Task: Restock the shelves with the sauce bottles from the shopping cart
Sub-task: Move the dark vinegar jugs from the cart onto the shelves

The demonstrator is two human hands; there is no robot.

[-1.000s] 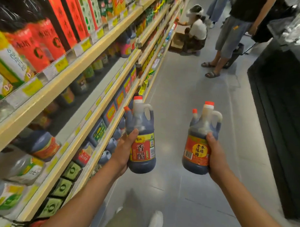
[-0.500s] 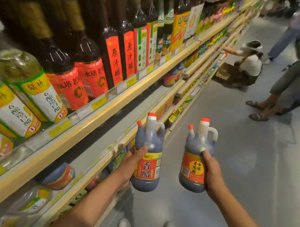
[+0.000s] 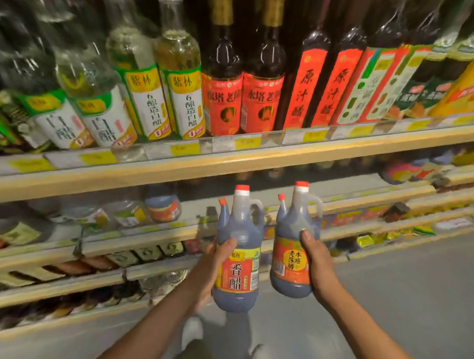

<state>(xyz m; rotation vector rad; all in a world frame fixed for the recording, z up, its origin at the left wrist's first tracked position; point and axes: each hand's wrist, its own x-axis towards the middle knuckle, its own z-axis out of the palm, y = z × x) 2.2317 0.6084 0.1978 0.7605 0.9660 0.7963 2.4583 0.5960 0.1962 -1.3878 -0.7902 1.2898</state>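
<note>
My left hand (image 3: 211, 267) grips a dark sauce jug with a red-and-yellow label (image 3: 238, 262), red cap and side handle. My right hand (image 3: 317, 265) grips a second dark jug with an orange label (image 3: 289, 259). Both jugs are upright and side by side, held in front of the second shelf (image 3: 191, 226). That shelf has one similar jug (image 3: 162, 206) further back on the left and open room behind the held jugs. The shopping cart is out of view.
The top shelf (image 3: 231, 165) carries tall bottles: clear vinegar at left, dark ones with red labels in the middle. Lower shelves (image 3: 92, 281) hold small packs and jars. Grey aisle floor (image 3: 400, 306) lies to the right; my shoes show below.
My view has turned left from looking down the aisle to face the shelves squarely. Both hands still hold the jugs, now closer together and nearer the second shelf.
</note>
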